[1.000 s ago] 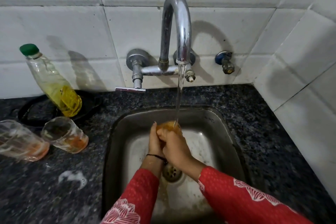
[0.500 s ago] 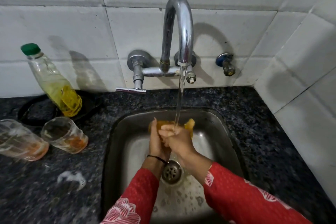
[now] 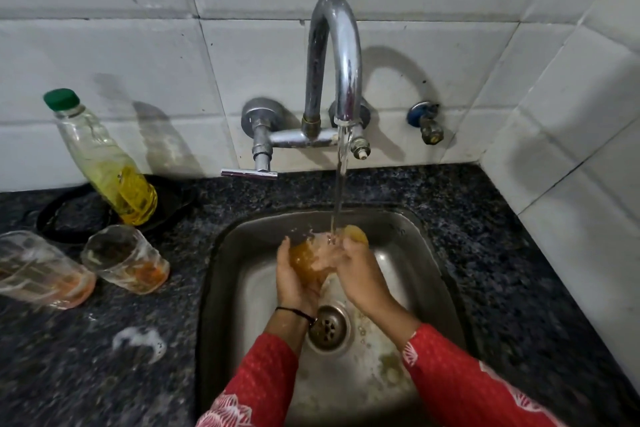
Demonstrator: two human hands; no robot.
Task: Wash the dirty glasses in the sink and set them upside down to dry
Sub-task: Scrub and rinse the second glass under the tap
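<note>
glass [image 3: 311, 262] held in left hand [image 3: 294, 288] grip at 9 o'clock, right hand [image 3: 362, 276] grip pinching sponge [image 3: 356, 234] at its 3 o'clock

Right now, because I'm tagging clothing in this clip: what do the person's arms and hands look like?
The left sleeve and right sleeve are red with white flower outlines. A thin black band circles the left wrist. The left hand and right hand are ungloved and wet.
</note>
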